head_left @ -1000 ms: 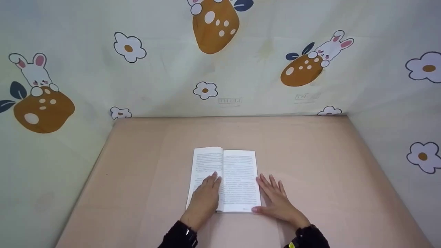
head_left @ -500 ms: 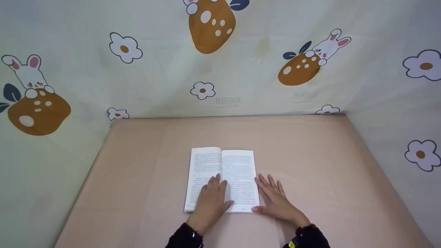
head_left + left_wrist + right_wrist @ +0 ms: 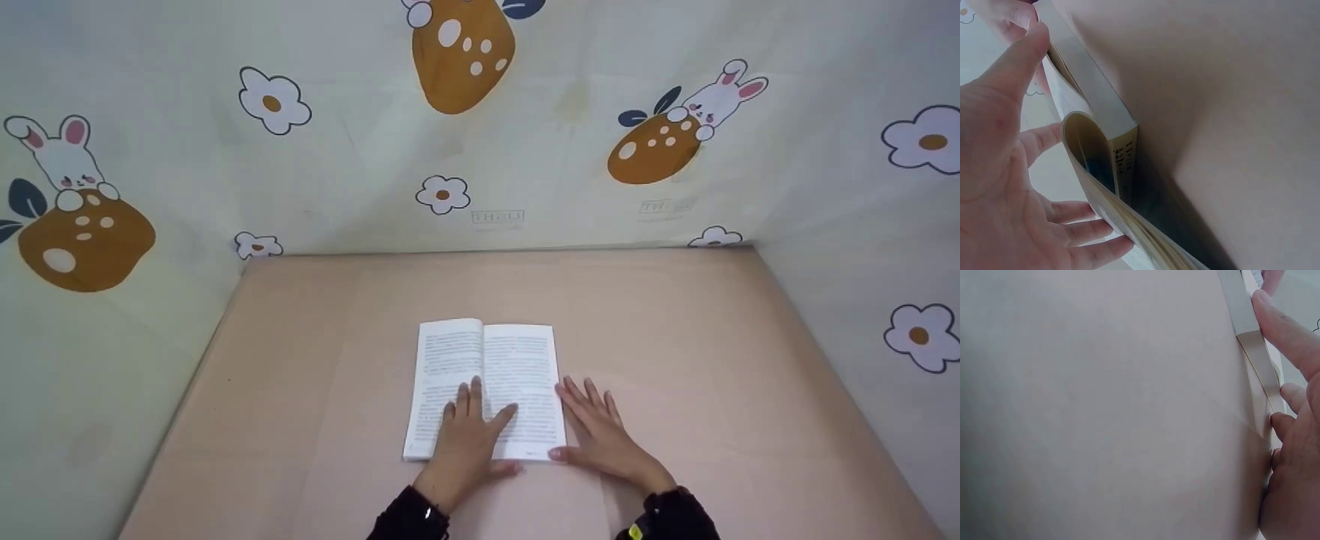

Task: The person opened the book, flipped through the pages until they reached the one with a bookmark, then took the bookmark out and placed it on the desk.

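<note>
An open book (image 3: pixel 517 375) with printed white pages lies on the table, its spine running away from me. My left hand (image 3: pixel 466 442) rests over the lower part of the left page and the gutter, with fingers spread. Its index finger reaches onto the right page. In the left wrist view, the left fingers (image 3: pixel 1092 230) touch the curved pages, and the book's spine (image 3: pixel 1124 163) shows dark lettering. My right hand (image 3: pixel 604 442) lies at the book's right edge, thumb at the lower right corner and straight fingers along the side. The right wrist view shows its thumb (image 3: pixel 1286 334) against the page block.
The tabletop (image 3: pixel 300 360) is covered in plain pinkish beige. Pale walls (image 3: pixel 345 150) printed with rabbits, brown fruit and flowers enclose it at the back and on both sides.
My left hand has slid a little to the right across the gutter, and its fingers have spread, the index finger now over the right page. The right hand stays in place.
</note>
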`<state>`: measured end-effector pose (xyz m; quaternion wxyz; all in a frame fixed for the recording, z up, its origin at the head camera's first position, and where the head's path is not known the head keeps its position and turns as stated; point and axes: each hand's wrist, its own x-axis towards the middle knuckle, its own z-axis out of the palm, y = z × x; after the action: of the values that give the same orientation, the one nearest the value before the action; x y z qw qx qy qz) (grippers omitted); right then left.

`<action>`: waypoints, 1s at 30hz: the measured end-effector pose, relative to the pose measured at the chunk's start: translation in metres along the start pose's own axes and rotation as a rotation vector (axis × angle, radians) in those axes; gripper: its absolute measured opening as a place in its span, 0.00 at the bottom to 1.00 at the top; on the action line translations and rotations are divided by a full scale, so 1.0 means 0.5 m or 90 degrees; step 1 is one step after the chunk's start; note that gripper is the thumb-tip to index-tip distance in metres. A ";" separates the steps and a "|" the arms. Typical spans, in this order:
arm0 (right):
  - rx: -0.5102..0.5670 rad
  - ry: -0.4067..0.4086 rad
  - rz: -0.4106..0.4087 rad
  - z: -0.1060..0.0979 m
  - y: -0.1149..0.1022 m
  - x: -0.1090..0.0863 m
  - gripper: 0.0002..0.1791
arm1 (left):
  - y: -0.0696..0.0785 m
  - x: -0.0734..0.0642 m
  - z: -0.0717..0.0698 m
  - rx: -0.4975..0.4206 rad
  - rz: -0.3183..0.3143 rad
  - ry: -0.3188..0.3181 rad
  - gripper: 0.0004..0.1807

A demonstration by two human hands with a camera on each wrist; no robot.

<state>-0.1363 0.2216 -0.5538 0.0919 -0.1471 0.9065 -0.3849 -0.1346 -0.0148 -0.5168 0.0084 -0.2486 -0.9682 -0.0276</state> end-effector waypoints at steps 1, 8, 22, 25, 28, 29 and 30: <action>0.000 0.000 0.000 0.000 0.001 0.000 0.52 | 0.001 0.001 -0.001 0.004 0.000 -0.002 0.44; -0.001 0.003 0.004 0.000 0.001 0.002 0.53 | 0.003 0.004 -0.002 0.016 -0.001 -0.007 0.40; -0.016 0.020 0.009 0.004 0.001 0.002 0.56 | 0.002 0.005 -0.007 -0.006 0.003 -0.002 0.39; -0.017 0.034 -0.001 0.006 0.001 0.001 0.55 | 0.000 0.005 -0.008 -0.007 0.007 0.004 0.39; -0.023 0.041 -0.003 0.009 0.001 0.000 0.55 | -0.002 0.003 -0.007 -0.001 0.013 0.013 0.38; -0.025 0.041 -0.002 0.009 0.000 0.000 0.55 | -0.002 0.003 -0.007 0.002 0.015 0.015 0.38; -0.027 0.042 0.000 0.010 -0.001 0.000 0.55 | -0.003 0.002 -0.007 0.003 0.017 0.017 0.37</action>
<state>-0.1346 0.2182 -0.5570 0.0589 -0.1362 0.9171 -0.3700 -0.1364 -0.0158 -0.5133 0.0223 -0.2607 -0.9647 -0.0289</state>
